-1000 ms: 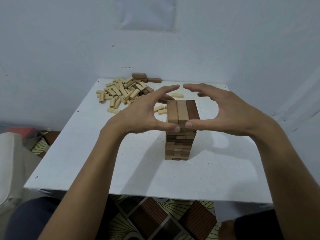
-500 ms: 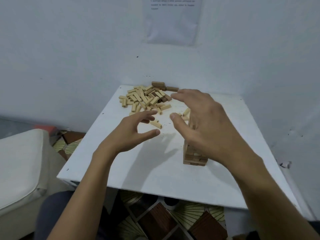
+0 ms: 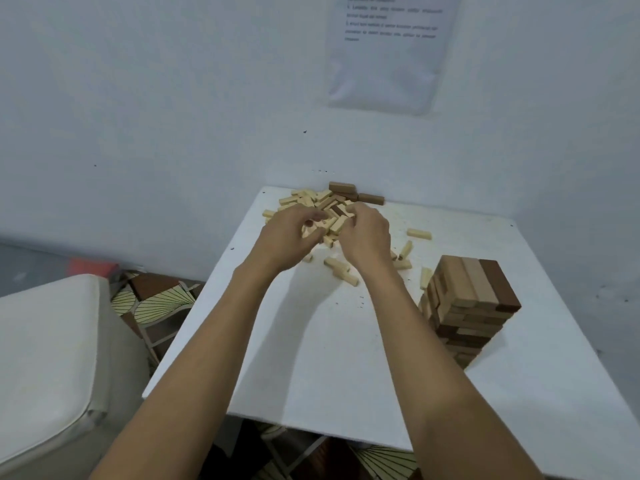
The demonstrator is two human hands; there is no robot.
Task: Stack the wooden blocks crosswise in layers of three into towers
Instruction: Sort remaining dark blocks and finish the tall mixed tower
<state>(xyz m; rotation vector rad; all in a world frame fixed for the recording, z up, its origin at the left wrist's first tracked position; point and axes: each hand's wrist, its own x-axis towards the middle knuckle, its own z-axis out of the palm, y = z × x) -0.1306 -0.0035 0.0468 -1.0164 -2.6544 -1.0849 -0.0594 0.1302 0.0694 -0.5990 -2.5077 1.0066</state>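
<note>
A tower of wooden blocks [image 3: 468, 306] stands at the right of the white table [image 3: 311, 358], its top layer made of three blocks side by side, one of them dark brown. A heap of loose pale blocks [image 3: 311, 199] lies at the table's far edge. My left hand [image 3: 289, 233] and my right hand [image 3: 367, 233] both reach into the heap with curled fingers. Their fingertips touch blocks, but whether either hand grips one is hidden.
A few stray blocks [image 3: 419, 233] lie between the heap and the tower. Two dark brown blocks [image 3: 370, 198] sit by the wall. A white cushion [image 3: 45, 368] is at the left, below table height. A paper sheet [image 3: 388, 50] hangs on the wall.
Both hands left the tower's top and moved forward and left into the loose heap. The view swung left, so the tower now appears at the right.
</note>
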